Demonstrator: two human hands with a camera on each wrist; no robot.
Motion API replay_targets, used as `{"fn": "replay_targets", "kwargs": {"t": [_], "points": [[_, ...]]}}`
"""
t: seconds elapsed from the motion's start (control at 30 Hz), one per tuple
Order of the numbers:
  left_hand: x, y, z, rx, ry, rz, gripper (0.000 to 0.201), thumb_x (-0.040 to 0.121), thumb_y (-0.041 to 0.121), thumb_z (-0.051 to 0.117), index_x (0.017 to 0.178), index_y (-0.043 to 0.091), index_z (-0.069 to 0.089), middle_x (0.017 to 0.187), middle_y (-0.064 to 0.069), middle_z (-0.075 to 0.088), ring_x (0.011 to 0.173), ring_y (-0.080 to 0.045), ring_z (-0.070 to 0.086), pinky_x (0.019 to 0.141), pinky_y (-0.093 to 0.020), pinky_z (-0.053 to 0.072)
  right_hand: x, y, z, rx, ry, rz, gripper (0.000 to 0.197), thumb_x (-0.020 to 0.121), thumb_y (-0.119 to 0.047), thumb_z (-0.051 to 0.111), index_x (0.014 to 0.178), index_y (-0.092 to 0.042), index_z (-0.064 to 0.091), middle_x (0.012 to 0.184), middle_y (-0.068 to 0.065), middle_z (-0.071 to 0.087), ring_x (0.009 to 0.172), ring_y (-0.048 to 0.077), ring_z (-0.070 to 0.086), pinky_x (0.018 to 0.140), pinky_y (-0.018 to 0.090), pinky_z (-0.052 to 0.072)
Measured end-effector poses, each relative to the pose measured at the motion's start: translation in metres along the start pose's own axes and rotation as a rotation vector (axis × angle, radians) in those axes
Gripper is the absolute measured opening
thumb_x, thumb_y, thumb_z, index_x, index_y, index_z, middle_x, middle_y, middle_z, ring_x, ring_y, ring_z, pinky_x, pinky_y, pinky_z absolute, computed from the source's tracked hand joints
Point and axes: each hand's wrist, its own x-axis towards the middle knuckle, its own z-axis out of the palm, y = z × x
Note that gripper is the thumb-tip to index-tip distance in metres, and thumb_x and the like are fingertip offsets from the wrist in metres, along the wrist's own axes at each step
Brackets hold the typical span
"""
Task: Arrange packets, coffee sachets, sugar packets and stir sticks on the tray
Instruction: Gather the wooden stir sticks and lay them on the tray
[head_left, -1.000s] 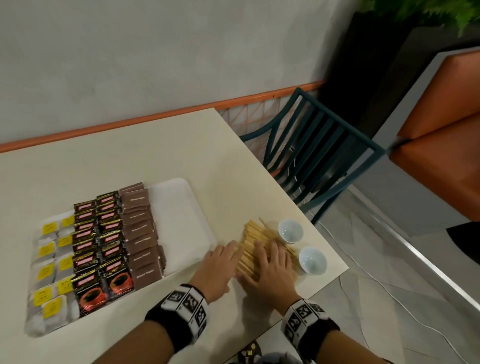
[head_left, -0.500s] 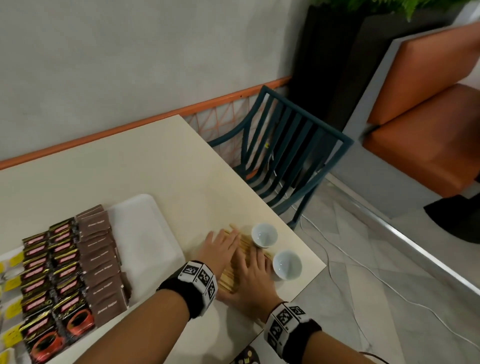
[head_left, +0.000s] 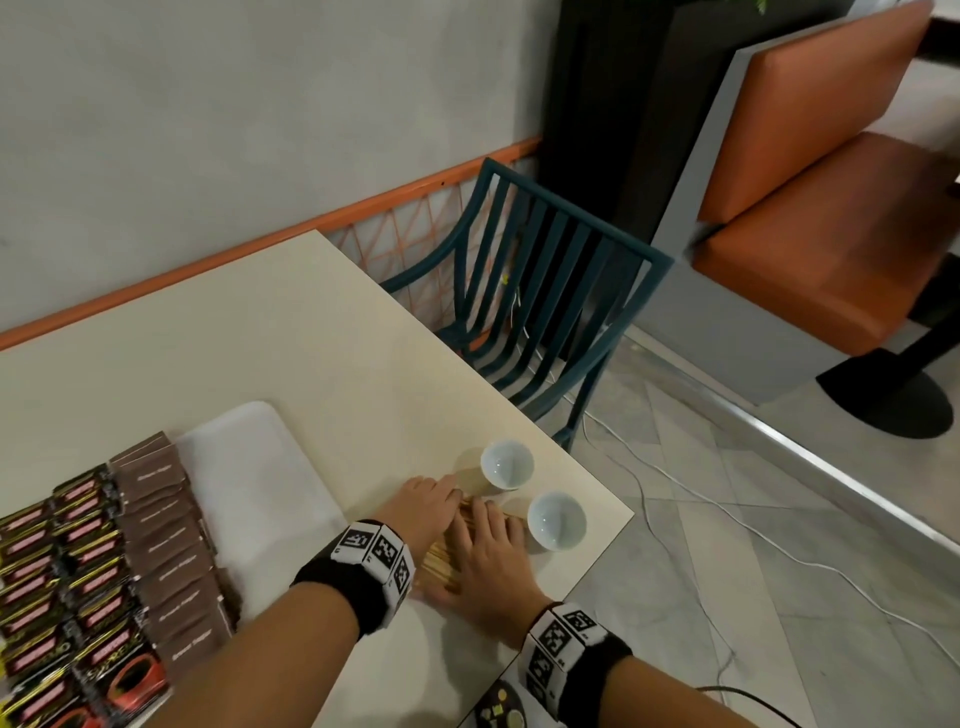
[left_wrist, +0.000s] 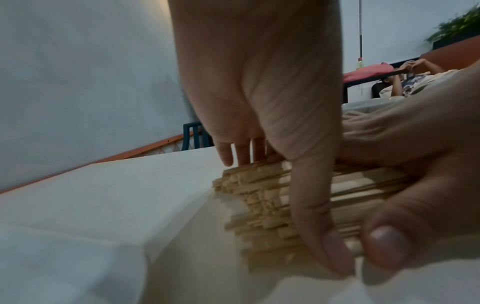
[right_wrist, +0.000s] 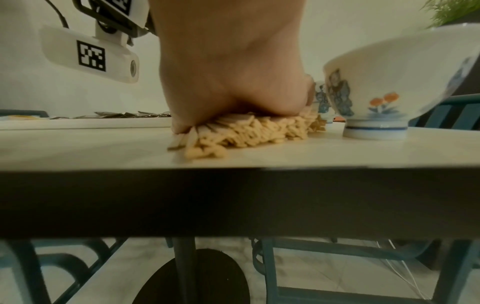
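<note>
A pile of wooden stir sticks (head_left: 440, 564) lies on the table near its front right corner. My left hand (head_left: 422, 506) lies over the pile's left side and my right hand (head_left: 488, 551) over its right side, side by side. In the left wrist view the left fingers (left_wrist: 241, 152) reach down the far side of the stir sticks (left_wrist: 259, 201), and both thumbs press the near side. The right hand (right_wrist: 233, 82) bears down on the stir sticks (right_wrist: 246, 131). The white tray (head_left: 249, 467) at left holds rows of coffee sachets (head_left: 98, 587) and brown packets (head_left: 166, 540).
Two small white cups (head_left: 506, 464) (head_left: 557, 519) stand just right of the sticks, close to the table's right edge. A teal chair (head_left: 545, 322) stands beyond that edge. The tray's right strip is bare white. A seated person (left_wrist: 405, 82) shows far behind.
Both hands have drawn closer together over the sticks, squeezing the pile narrower. The head view has swung right, so the tray sits further left.
</note>
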Motion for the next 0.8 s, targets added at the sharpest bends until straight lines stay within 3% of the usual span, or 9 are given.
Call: {"fn": "replay_targets", "kwargs": {"t": [0.1, 0.17, 0.27, 0.37, 0.53, 0.63, 0.8], "points": [[-0.006, 0.000, 0.008, -0.089, 0.002, -0.024, 0.056, 0.080, 0.010, 0.064, 0.128, 0.005, 0.037, 0.131, -0.011, 0.037, 0.113, -0.027, 0.044, 0.091, -0.034, 0.038, -0.005, 0.000, 0.006, -0.064, 0.084, -0.054, 0.083, 0.077, -0.081, 0.017, 0.117, -0.018, 0.055, 0.103, 0.001, 0.063, 0.095, 0.023, 0.062, 0.088, 0.047, 0.050], [-0.012, -0.001, 0.015, -0.154, -0.001, -0.041, 0.052, 0.077, 0.012, 0.068, 0.122, 0.007, 0.042, 0.127, -0.010, 0.040, 0.110, -0.025, 0.046, 0.087, -0.034, 0.040, -0.005, -0.001, 0.010, -0.104, 0.147, -0.116, 0.074, 0.079, -0.077, 0.025, 0.113, -0.018, 0.055, 0.096, 0.000, 0.063, 0.091, 0.022, 0.062, 0.084, 0.046, 0.052], [-0.020, -0.003, 0.021, -0.215, -0.013, -0.076, 0.043, 0.080, 0.015, 0.065, 0.118, 0.007, 0.045, 0.125, -0.010, 0.044, 0.110, -0.026, 0.048, 0.088, -0.034, 0.039, -0.004, -0.004, 0.012, -0.141, 0.231, -0.234, 0.061, 0.079, -0.070, 0.037, 0.105, -0.017, 0.053, 0.082, -0.001, 0.061, 0.071, 0.019, 0.058, 0.063, 0.032, 0.050], [-0.026, -0.003, 0.028, -0.267, -0.006, -0.118, 0.046, 0.080, 0.020, 0.067, 0.119, 0.008, 0.046, 0.123, -0.010, 0.047, 0.111, -0.026, 0.049, 0.090, -0.033, 0.039, -0.001, -0.004, 0.013, -0.216, 0.253, -0.319, 0.052, 0.078, -0.063, 0.045, 0.101, -0.017, 0.050, 0.075, -0.002, 0.058, 0.062, 0.017, 0.053, 0.053, 0.028, 0.044], [-0.035, 0.005, 0.037, -0.324, 0.022, -0.186, 0.050, 0.081, 0.032, 0.067, 0.118, 0.008, 0.044, 0.121, -0.012, 0.050, 0.110, -0.029, 0.051, 0.092, -0.036, 0.040, 0.001, -0.001, 0.017, -0.243, 0.289, -0.431, 0.046, 0.080, -0.055, 0.039, 0.101, -0.016, 0.048, 0.070, -0.003, 0.059, 0.056, 0.017, 0.052, 0.048, 0.028, 0.044], [-0.042, 0.010, 0.043, -0.367, 0.024, -0.256, 0.050, 0.081, 0.030, 0.067, 0.118, 0.008, 0.044, 0.122, -0.012, 0.051, 0.110, -0.029, 0.051, 0.092, -0.037, 0.040, 0.002, -0.002, 0.016, -0.246, 0.277, -0.506, 0.046, 0.079, -0.053, 0.036, 0.101, -0.015, 0.047, 0.070, -0.003, 0.060, 0.056, 0.016, 0.053, 0.048, 0.027, 0.044], [-0.071, 0.014, 0.061, -0.492, 0.030, -0.362, 0.051, 0.076, 0.021, 0.068, 0.118, 0.009, 0.042, 0.120, -0.010, 0.054, 0.109, -0.028, 0.053, 0.089, -0.035, 0.041, -0.001, -0.018, 0.020, -0.219, 0.190, -0.653, 0.050, 0.074, -0.057, 0.043, 0.106, -0.018, 0.047, 0.073, -0.007, 0.063, 0.057, 0.012, 0.055, 0.049, 0.022, 0.045]]}}
